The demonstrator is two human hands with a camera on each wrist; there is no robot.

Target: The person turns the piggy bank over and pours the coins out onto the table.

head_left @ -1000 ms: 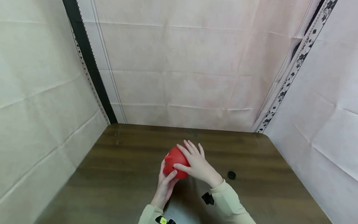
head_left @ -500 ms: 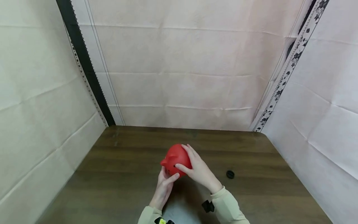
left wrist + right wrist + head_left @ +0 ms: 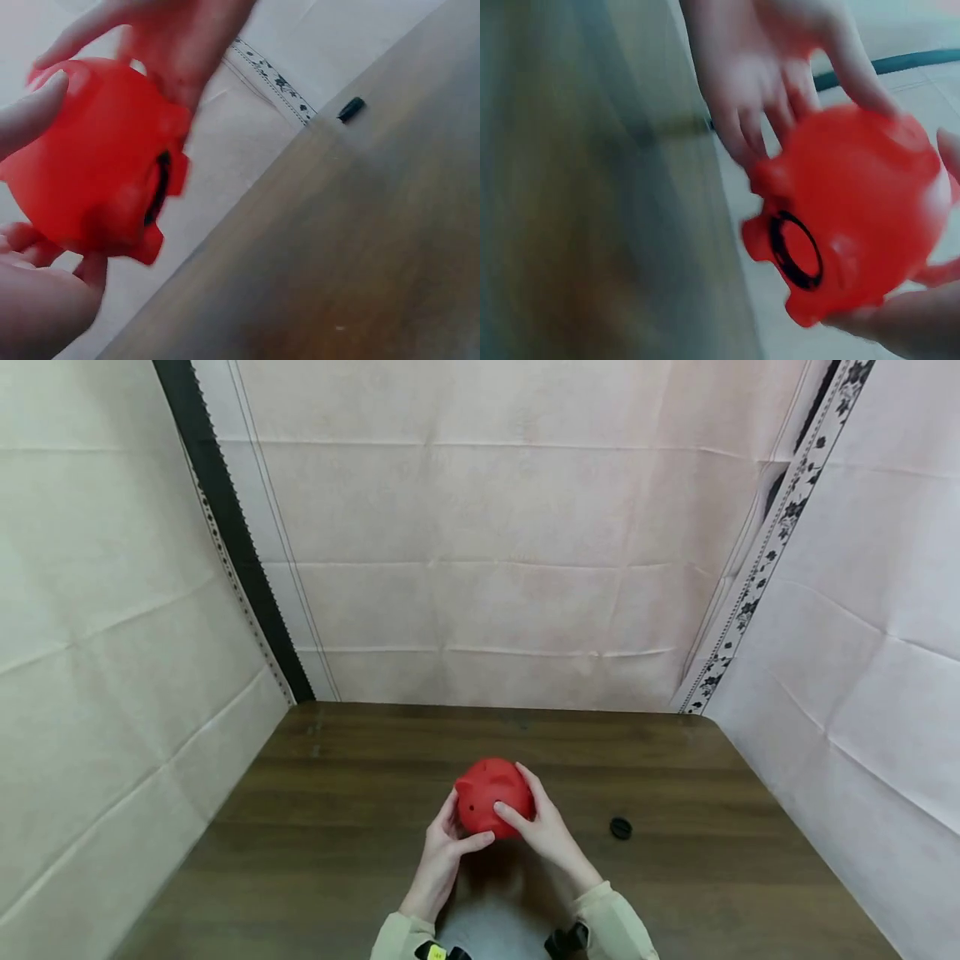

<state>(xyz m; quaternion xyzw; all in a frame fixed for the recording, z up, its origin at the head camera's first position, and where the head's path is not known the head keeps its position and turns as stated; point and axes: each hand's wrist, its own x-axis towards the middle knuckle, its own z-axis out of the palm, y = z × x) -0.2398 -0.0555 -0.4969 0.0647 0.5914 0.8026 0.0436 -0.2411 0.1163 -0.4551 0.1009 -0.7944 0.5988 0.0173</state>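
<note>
Holding a red piggy bank [image 3: 492, 796] above the middle of the wooden table [image 3: 315, 843], the left hand [image 3: 442, 852] and right hand [image 3: 546, 828] clasp it from either side, thumbs curled across its near face; a small black cap [image 3: 620, 827] lies well right. The left-wrist view shows the bank [image 3: 97, 161] lifted clear of the wood. The right-wrist view shows its open round belly hole [image 3: 795, 250], probably turned up for inspection.

soft even light, wide-angle bending at the head view's edges, both wrist views motion-blurred
</note>
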